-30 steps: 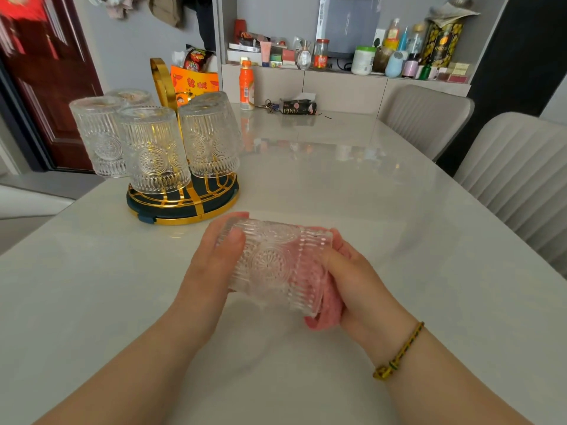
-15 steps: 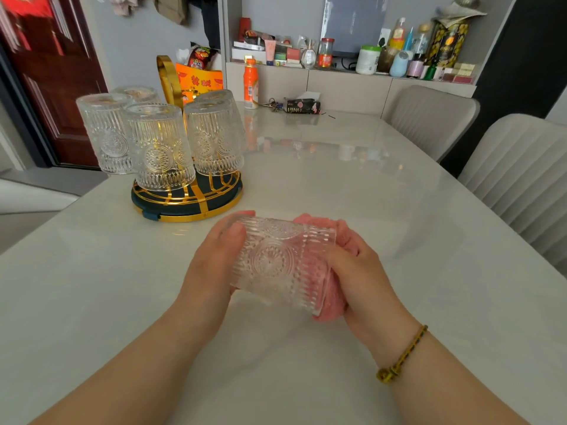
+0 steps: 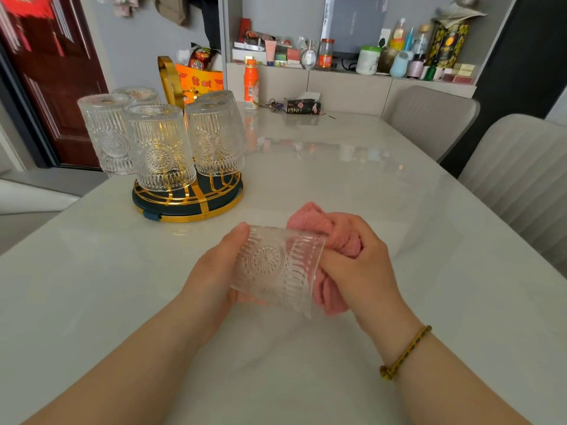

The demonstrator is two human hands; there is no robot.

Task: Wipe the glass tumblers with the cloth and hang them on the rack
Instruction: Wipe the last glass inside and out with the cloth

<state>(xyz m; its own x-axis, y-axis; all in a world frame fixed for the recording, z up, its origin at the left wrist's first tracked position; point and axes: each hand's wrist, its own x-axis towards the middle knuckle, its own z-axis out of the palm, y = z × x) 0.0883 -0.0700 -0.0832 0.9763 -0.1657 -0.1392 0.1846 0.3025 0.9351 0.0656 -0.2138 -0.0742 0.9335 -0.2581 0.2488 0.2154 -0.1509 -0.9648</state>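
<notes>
An embossed glass tumbler (image 3: 276,268) lies on its side above the table, mouth to the right. My left hand (image 3: 211,271) grips it around the base end. A pink cloth (image 3: 334,234) is bunched at the tumbler's mouth, and my right hand (image 3: 359,262) grips that cloth with fingers at the rim. Behind and to the left stands the gold and dark green rack (image 3: 187,200) with several tumblers (image 3: 159,148) hanging upside down on it.
The white marble table (image 3: 383,191) carries an orange bottle (image 3: 251,84), keys and a dark tissue pack (image 3: 302,106) at its far end. Two grey chairs (image 3: 429,118) stand along the right side. A cluttered shelf runs along the back wall.
The cloth has come out of the tumbler's inside and now bunches at its mouth and above it. The tumbler has tilted a little in my left hand.
</notes>
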